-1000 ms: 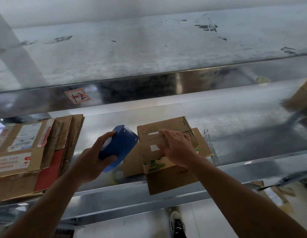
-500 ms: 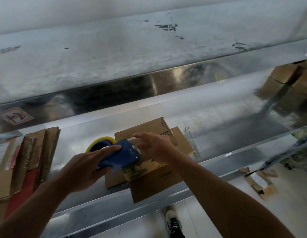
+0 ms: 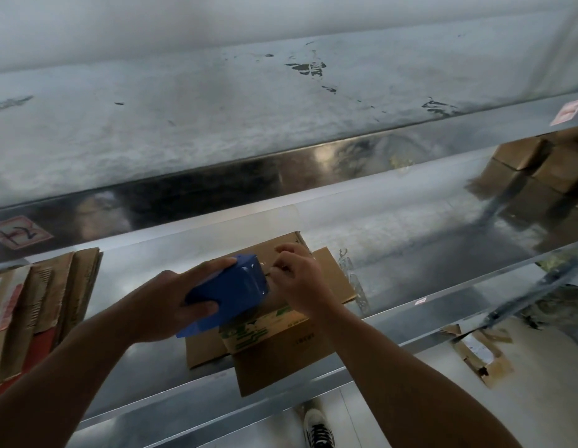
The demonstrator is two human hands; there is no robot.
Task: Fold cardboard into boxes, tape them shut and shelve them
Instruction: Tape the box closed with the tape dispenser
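Head view: left hand point(image 3: 165, 305) around dispenser point(image 3: 229, 294)

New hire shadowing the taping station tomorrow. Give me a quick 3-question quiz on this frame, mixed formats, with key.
1. Multiple choice: what does the left hand hold?
A. a blue tape dispenser
B. a box cutter
C. a marker

2. True or false: the small box being taped sits on the floor.

3. Fill in: the flattened cardboard stack lies on the metal shelf to the ____ of the small box.

Key
1. A. The blue tape dispenser is pressed down on the box top.
2. False. It rests on the shelf, overhanging the front edge, with the right hand at its top.
3. left
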